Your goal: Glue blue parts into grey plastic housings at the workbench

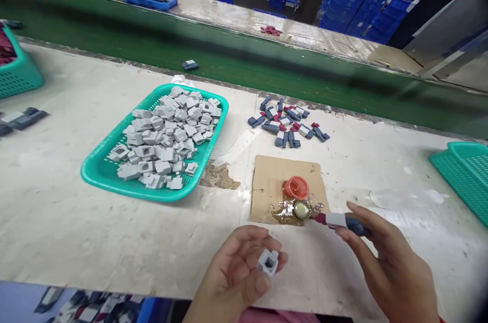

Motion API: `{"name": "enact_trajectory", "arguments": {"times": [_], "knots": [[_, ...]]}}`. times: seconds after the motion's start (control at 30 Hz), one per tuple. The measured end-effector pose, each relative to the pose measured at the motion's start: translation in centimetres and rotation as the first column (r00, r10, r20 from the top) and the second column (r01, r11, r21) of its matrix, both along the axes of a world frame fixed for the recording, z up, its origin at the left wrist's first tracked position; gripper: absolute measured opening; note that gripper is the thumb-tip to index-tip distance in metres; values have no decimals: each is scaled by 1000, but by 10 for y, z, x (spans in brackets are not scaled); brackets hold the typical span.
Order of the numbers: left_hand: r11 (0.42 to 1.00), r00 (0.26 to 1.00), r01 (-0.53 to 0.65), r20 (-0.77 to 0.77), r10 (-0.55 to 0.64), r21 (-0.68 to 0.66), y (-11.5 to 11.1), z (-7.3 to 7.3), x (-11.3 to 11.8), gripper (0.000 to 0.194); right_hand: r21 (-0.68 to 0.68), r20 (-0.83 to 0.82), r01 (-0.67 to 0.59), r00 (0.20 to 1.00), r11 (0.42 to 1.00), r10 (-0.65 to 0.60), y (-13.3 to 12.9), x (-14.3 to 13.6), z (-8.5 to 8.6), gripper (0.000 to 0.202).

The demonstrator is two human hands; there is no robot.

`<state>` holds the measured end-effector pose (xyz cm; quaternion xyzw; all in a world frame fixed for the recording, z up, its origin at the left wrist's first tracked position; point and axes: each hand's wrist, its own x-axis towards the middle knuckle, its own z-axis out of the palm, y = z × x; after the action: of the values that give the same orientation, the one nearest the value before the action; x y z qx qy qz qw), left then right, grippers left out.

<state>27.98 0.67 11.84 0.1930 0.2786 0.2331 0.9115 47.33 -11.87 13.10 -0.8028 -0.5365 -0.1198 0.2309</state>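
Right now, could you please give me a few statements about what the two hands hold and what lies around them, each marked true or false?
1. The left hand holds a small grey housing. True.
2. The right hand holds an orange cap. False: it holds a red, white and blue part; the orange cap lies on the cardboard.
3. The part's red tip is at the small glue-filled cap. True.
4. The teal tray holds red pieces. False: it holds grey housings.
5. Assembled parts lie beyond the cardboard. True.
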Motion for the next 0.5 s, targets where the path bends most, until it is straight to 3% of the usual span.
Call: {"name": "enact_trajectory", "arguments": {"times": [0.13,0.23,0.33,0.4,0.5], "knots": [[1000,998,24,-60,-25,-15,-2,-1,-3,24,-10,22,-93,995,996,94,9,-3,3,17],[1000,999,-10,-50,9,-22,-3,-1,-3,19,5,16,-146,989,989,146,13,-4,4,22],[1000,998,-6,-65,5,-28,-4,-2,-4,28,-3,-17,-174,985,985,173,16,-4,3,27],[1000,992,17,-124,-17,-2,-5,-3,-4,35,-14,-31,-187,982,982,187,18,-4,2,27],[997,983,25,-183,-11,73,-6,-3,-5,28,-25,-42,-210,977,977,209,23,-5,1,27]]}}
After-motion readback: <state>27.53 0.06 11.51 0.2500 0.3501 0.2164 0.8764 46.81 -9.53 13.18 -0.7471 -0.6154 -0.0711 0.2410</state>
